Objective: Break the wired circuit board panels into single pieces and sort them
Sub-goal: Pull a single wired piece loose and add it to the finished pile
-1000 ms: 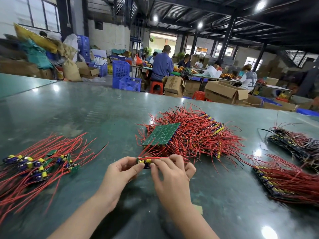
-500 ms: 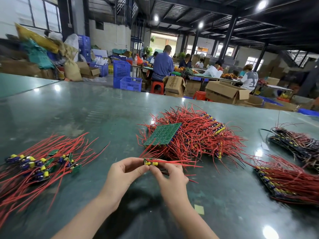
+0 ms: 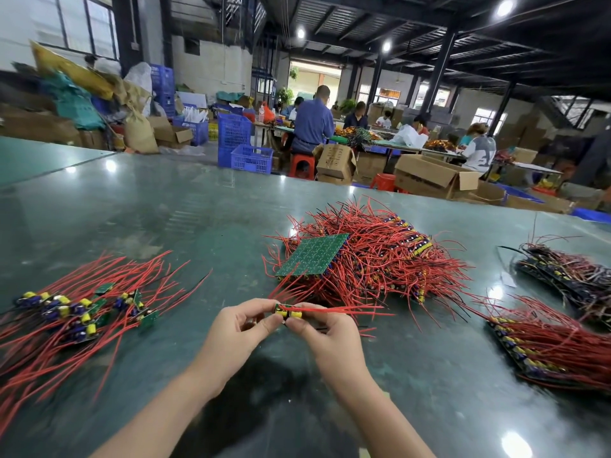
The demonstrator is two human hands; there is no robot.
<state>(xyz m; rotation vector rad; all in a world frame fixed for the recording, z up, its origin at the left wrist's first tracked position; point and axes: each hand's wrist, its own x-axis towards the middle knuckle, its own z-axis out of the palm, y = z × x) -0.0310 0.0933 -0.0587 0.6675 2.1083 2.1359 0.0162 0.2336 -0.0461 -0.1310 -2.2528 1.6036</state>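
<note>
**Both hands pinching small board strip, frame centre**

Left hand (image 3: 236, 328) fingers (image 3: 264, 325) curled, pinching left end of a small board strip (image 3: 288, 313) with yellow parts. Right hand (image 3: 325, 332) fingers (image 3: 297, 322) curled too, pinching right end of same strip. Strip held above table (image 3: 165, 206), just below centre of frame. Red wires (image 3: 344, 310) trailing from strip toward the right, past right hand.

Just behind hands, centre of frame: big heap of wired panels (image 3: 380, 259), red wires sticking out all round, one bare green panel (image 3: 312, 254) lying tilted on its left side. Left of frame: spread of single pieces (image 3: 82, 312), green boards with yellow and blue parts, red wires fanned out. Right edge, lower: stack of wired panels (image 3: 549, 348), wires pointing left. Right edge, higher: second darker stack (image 3: 568, 276).

Background, upper frame: blue crates (image 3: 243, 150), cardboard boxes (image 3: 433, 175), people seated at another table (image 3: 390, 143).
</note>
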